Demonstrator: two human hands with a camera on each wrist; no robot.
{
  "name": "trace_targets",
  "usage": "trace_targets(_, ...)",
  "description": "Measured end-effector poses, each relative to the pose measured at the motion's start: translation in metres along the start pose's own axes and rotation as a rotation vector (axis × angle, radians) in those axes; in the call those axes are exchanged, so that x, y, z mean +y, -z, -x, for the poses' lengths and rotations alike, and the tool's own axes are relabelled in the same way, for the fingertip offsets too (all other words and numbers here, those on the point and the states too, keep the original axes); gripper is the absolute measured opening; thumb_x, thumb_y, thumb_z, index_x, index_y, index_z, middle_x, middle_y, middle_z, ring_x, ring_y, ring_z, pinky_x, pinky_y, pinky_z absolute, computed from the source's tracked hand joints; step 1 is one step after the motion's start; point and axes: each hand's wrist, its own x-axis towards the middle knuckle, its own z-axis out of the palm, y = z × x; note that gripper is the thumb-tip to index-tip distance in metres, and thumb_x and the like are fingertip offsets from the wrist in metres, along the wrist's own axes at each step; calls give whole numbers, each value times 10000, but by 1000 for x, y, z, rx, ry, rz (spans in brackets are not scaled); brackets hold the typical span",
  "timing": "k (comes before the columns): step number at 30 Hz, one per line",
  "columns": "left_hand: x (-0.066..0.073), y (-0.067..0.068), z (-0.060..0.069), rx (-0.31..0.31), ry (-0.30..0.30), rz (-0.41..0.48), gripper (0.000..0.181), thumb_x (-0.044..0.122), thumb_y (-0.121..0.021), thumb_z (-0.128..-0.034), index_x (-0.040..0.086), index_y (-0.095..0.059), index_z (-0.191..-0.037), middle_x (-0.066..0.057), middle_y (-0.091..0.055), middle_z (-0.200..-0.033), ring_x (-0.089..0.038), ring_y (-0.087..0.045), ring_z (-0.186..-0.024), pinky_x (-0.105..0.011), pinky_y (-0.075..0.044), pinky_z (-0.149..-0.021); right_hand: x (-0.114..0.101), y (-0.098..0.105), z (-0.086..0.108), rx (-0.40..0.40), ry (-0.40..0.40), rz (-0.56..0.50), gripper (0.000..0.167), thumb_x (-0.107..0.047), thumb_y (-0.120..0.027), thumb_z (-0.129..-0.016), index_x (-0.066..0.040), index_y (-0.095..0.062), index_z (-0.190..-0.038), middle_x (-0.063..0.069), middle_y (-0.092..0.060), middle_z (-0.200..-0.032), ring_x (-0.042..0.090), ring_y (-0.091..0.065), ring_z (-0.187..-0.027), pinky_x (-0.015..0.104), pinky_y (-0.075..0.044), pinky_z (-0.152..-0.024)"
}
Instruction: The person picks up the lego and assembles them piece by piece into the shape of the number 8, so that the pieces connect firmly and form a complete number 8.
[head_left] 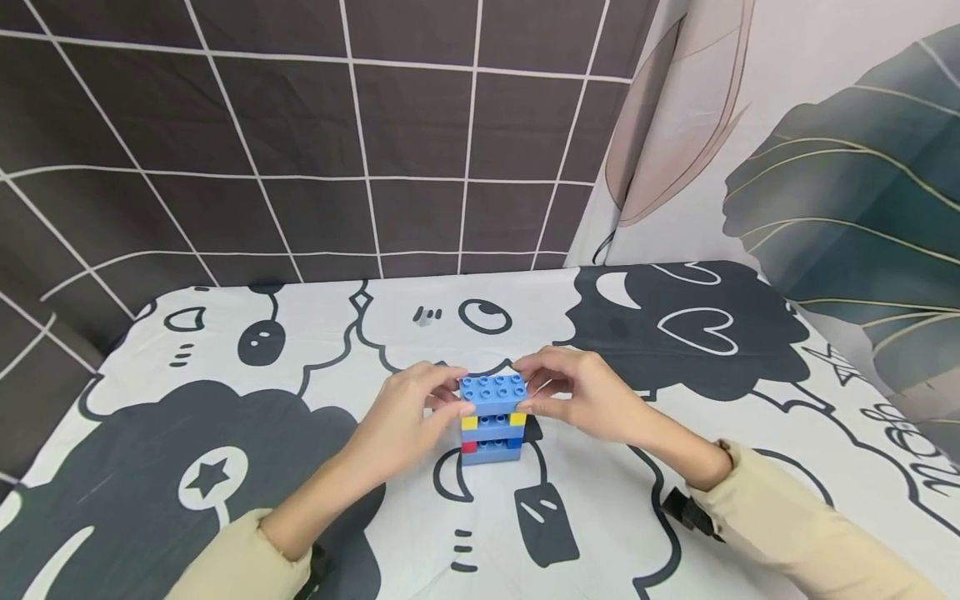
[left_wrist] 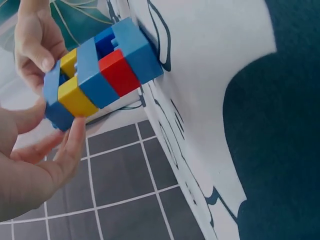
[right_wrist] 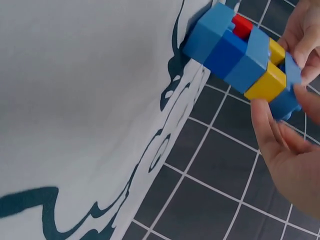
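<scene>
A small tower of toy building bricks (head_left: 491, 454) stands upright on the cloth. Its top is a light-blue studded brick (head_left: 492, 392), pinched at its left end by my left hand (head_left: 408, 408) and at its right end by my right hand (head_left: 581, 393). Beneath it, yellow bricks (left_wrist: 77, 97) sit at both ends with a gap between. Another light-blue brick (left_wrist: 93, 72) comes below, then a red brick (left_wrist: 119, 73) on the left and a dark-blue brick (right_wrist: 226, 55) on the right. A light-blue brick (right_wrist: 209, 32) forms the base.
Black-and-white cartoon cloth (head_left: 600, 517) covers the table. Behind it hangs a dark sheet with a white grid (head_left: 300, 108). A leaf-patterned curtain (head_left: 847, 167) is at the right. Dark straps (head_left: 690, 512) show near the sleeve cuffs.
</scene>
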Motion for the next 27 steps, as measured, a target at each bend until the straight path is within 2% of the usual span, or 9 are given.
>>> trace_targets(4, -1, -2, -3, 19, 92, 19, 343, -6, -673, -796, -24, -582, -1126, -105, -623, -950, -190, -625, -855, -283, -503, -766, 1, -3, -3, 85, -78, -9, 266, 11, -721, -745, 45, -625, -991, 90, -644, -911, 139, -631, -764, 237, -514, -667)
trace_targets(8, -6, -4, -6, -3, 143, 50, 359, -49, -624, -818, -28, -544, -1167, -130, -623, -1027, -231, -614, -952, -316, -483, -822, 5, -3, -6, 109, -150, -28, 203, 38, -674, -779, 63, -634, -976, 119, -661, -894, 164, -647, -756, 244, -517, -660)
trace_targets(14, -19, -9, -11, -95, 214, 131, 387, -35, -569, -864, -37, -476, -1240, -165, -577, -1166, -260, -554, -1089, -344, -436, -896, 14, -3, -10, 4, -251, -116, 319, 5, -614, -840, 115, -561, -1134, 198, -632, -1044, 239, -637, -917, 267, -510, -742)
trace_targets(17, -25, -12, -14, -136, 229, 158, 384, -24, -533, -889, -57, -449, -1262, -193, -543, -1217, -276, -519, -1136, -356, -414, -922, 18, -4, -13, -54, -294, -142, 379, -13, -594, -860, 127, -505, -1200, 215, -599, -1116, 266, -606, -996, 276, -499, -776)
trace_targets(23, -32, -17, -19, -221, 231, 157, 370, -27, -465, -913, -94, -420, -1274, -228, -494, -1263, -306, -473, -1180, -376, -382, -952, 26, -8, -16, -115, -330, -169, 412, -17, -575, -873, 146, -460, -1233, 238, -570, -1154, 268, -584, -1020, 289, -486, -811)
trace_targets(27, -35, -20, -22, -266, 257, 148, 371, -25, -451, -922, -85, -409, -1286, -213, -484, -1281, -297, -461, -1194, -374, -377, -956, 30, -10, -16, -139, -360, -202, 430, -37, -573, -877, 142, -446, -1247, 233, -561, -1171, 242, -585, -1011, 296, -479, -828)
